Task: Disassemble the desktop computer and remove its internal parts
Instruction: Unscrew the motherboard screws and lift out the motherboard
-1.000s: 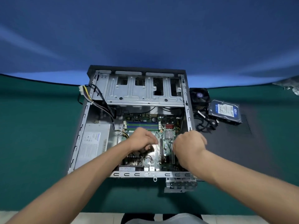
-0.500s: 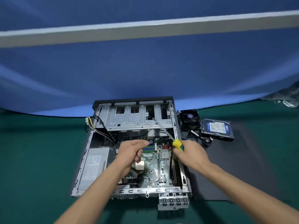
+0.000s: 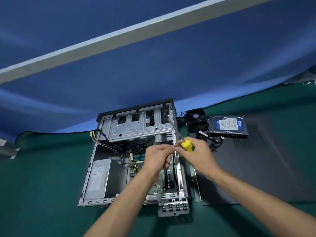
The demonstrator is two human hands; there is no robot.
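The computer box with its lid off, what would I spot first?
Probably the yellow screwdriver, gripped by the right hand above the open computer case in the middle, with the left hand meeting it. Right of the case lie a black fan and a blue-labelled hard drive.

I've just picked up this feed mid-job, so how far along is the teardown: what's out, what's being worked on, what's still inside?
Done: the side panel, cooler fan and hard drive lie right of the case. In hand: the right hand grips a yellow-handled screwdriver, shaft pointing away; the left hand meets it above the case, fingers curled, contents unclear. Left: the power supply, motherboard with memory sticks, and drive cage.
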